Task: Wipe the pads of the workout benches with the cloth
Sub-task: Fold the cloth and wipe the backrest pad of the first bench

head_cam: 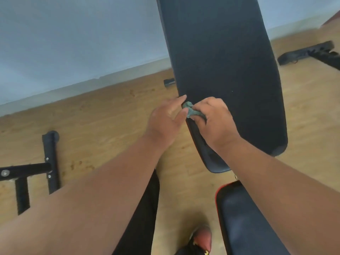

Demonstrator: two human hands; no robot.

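Observation:
A long black back pad (pixel 226 70) of a workout bench rises away from me through the middle of the view. At its left edge my right hand (pixel 214 120) is closed on a small crumpled grey-green cloth (pixel 192 110) and presses it against the pad's side. My left hand (pixel 166 119) is just left of it, fingers spread, fingertips touching the cloth and the pad's edge. A second black pad with red trim (pixel 244 218), the seat, lies at the lower right, partly under my right forearm.
The floor (pixel 110 115) is light wood, with a pale wall (pixel 73 43) behind. A black metal frame with bolts (pixel 49 162) lies at the left. Another black bench base (pixel 309 51) sits at the far right. My dark trouser leg (pixel 141 218) and red-toed shoe (pixel 202 238) are at the bottom.

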